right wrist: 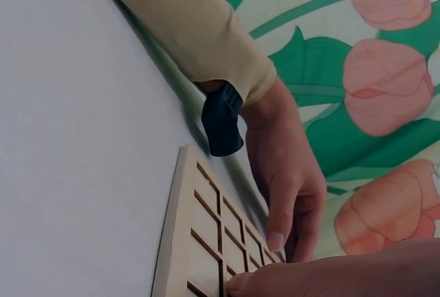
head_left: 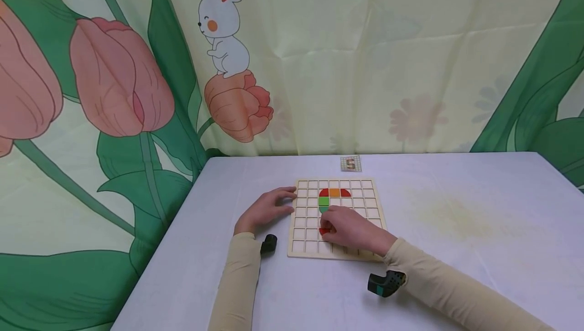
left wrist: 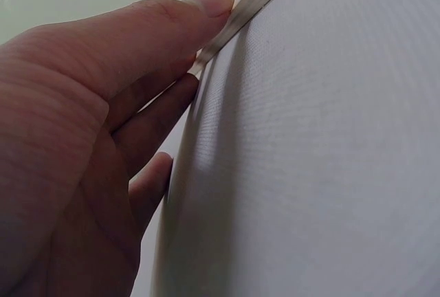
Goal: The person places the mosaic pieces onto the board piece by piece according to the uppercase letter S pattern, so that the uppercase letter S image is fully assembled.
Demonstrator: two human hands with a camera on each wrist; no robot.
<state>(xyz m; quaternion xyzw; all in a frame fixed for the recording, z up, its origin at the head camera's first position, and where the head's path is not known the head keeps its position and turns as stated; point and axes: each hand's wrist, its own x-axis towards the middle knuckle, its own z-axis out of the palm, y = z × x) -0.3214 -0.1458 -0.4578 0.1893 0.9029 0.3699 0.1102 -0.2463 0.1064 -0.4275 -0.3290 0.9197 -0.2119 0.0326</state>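
Observation:
A wooden grid board (head_left: 303, 256) lies flat on the table. Near its top, an orange square tile (head_left: 334, 192) sits between two rounded red tiles, with a light green square tile (head_left: 323, 201) and a darker green tile (head_left: 324, 210) below. My right hand (head_left: 353, 227) is over the lower middle of the board, its fingers and thumb bent around a red tile (head_left: 324, 231) that is partly covered. In the right wrist view, that hand (right wrist: 330, 276) hides the tile. At the board's left edge, my left hand (head_left: 266, 209) rests with fingers spread and nearly straight, touching the rim.
A small patterned card (head_left: 351, 163) lies behind the board near the table's far edge. White cloth covers the table (head_left: 456, 250). Behind it hangs a curtain (head_left: 328, 67) printed with tulips and a rabbit. Each wrist wears a black camera (head_left: 387, 283).

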